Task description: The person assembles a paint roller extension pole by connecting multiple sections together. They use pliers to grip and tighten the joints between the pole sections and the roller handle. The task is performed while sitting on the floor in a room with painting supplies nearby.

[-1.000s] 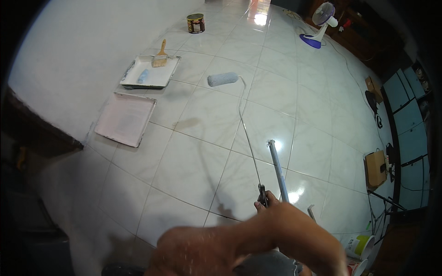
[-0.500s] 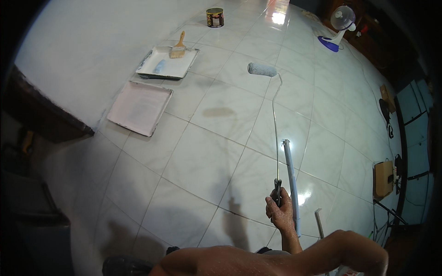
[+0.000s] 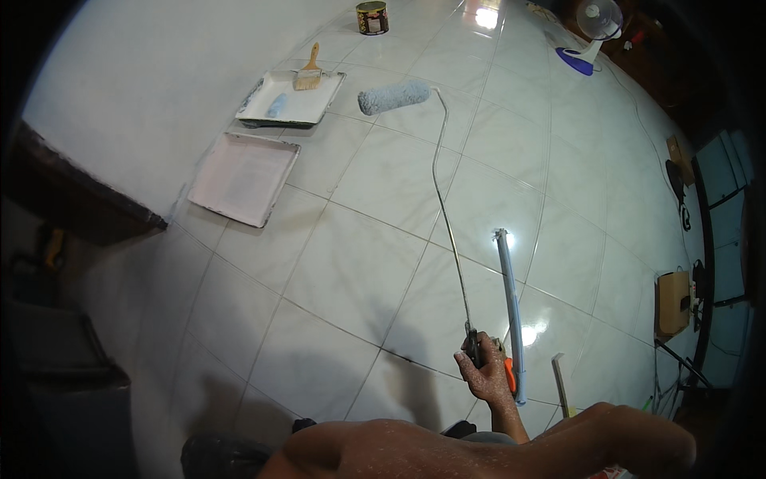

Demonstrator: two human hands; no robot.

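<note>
My right hand (image 3: 485,374) is closed around the dark handle of a paint roller (image 3: 395,97). A long bent metal rod (image 3: 452,231) runs from the handle to its fluffy pale blue-grey sleeve, which is held in the air over the tiles. Behind the wrist shows a small orange piece (image 3: 510,374), too covered to name. Next to the hand is a long light-blue tube (image 3: 511,311). A bare arm (image 3: 479,453) crosses the lower edge, and my left hand is out of sight. At the far left, a paint tray (image 3: 267,88) bears a wooden-handled paintbrush (image 3: 309,78) and a blue smear.
A second tray (image 3: 243,180), pinkish white, lies nearer, by the white wall (image 3: 159,88). A paint can (image 3: 373,17) stands far back. At the right are a white and purple fan (image 3: 586,52), a cardboard box (image 3: 673,303) and a cable. Dark wood (image 3: 88,184) edges the left.
The roller's sleeve has swung left and up, and looks larger, so closer to me. Its rod now tilts left. The orange piece has come into sight beside the wrist.
</note>
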